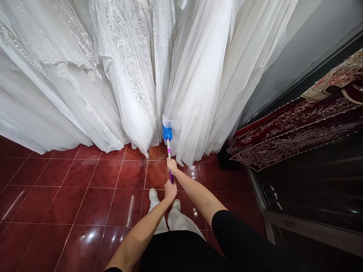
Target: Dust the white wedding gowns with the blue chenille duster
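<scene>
Both of my hands are wrapped round a duster [167, 133] with a fluffy blue head, a pale pole and a purple grip. My right hand [171, 166] holds the pole, just above the purple grip. Closer to my body, my left hand [170, 190] closes round the grip's lower end. The blue head touches the hem area of a sheer white gown [195, 94], whose fabric covers its far end. Left of it hangs a sequined white gown [130, 75].
More white gowns [56, 94] hang along the left, hems near the shiny red tile floor [73, 204]. At right, a dark red embroidered cloth [283, 139] hangs beside a dark glass panel with a metal frame [312, 232]. My shoes [153, 194] stand below my hands.
</scene>
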Available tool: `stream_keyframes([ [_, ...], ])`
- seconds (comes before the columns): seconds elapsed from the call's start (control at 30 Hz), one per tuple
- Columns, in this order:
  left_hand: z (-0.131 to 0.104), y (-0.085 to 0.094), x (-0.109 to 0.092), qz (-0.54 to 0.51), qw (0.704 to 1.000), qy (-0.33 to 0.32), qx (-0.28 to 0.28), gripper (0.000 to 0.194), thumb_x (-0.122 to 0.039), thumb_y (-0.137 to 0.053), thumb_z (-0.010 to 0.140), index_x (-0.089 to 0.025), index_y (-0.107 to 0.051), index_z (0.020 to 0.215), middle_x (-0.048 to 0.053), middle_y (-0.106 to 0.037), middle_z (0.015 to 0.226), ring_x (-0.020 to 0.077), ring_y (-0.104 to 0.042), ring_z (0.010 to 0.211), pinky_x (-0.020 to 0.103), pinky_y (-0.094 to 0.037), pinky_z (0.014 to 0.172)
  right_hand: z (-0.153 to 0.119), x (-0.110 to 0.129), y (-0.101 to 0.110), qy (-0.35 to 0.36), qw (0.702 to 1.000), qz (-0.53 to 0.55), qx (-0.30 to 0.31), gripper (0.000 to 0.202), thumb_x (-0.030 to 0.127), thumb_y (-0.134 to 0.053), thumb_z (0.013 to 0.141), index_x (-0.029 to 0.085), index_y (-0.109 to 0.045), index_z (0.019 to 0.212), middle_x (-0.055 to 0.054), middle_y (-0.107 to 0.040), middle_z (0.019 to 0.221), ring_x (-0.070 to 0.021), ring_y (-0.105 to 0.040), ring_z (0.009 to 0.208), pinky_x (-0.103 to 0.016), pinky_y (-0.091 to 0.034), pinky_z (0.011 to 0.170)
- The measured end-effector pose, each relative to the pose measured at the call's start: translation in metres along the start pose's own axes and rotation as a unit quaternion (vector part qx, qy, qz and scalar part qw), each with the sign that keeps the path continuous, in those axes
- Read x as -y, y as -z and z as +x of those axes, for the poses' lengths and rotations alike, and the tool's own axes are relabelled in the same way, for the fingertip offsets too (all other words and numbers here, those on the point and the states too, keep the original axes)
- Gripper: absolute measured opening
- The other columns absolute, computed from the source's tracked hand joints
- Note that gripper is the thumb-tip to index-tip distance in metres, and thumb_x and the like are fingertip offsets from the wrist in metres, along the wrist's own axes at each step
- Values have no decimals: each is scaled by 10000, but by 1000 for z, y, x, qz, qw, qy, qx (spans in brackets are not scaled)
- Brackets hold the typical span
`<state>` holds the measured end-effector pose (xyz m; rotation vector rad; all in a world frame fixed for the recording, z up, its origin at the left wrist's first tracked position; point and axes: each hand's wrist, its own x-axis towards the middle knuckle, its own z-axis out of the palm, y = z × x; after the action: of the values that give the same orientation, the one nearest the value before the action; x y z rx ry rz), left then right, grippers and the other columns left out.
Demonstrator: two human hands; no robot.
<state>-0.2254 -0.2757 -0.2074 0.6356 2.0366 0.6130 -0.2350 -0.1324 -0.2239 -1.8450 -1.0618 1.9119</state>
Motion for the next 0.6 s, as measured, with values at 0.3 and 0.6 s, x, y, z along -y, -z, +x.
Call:
stream_keyframes([
  [0.3,-32,17,-13,-36,995,-81,-45,69,-130,-564,952,-190,-563,920,38,-657,793,153,-562,647,250,-396,643,-39,31,1,124,992,-13,-23,329,492,-489,1062,186,-567,972,19,-486,620,-141,-487,473,-220,-405,400],
  [0.6,-46,28,-25,-15,997,-53,48,121,-173,-579,939,-189,-546,824,39,-633,737,165,-613,625,257,-449,615,-69,30,21,14,997,60,-36,319,489,-527,1044,186,-526,946,69,-418,542,-123,-394,379,-213,-342,344],
])
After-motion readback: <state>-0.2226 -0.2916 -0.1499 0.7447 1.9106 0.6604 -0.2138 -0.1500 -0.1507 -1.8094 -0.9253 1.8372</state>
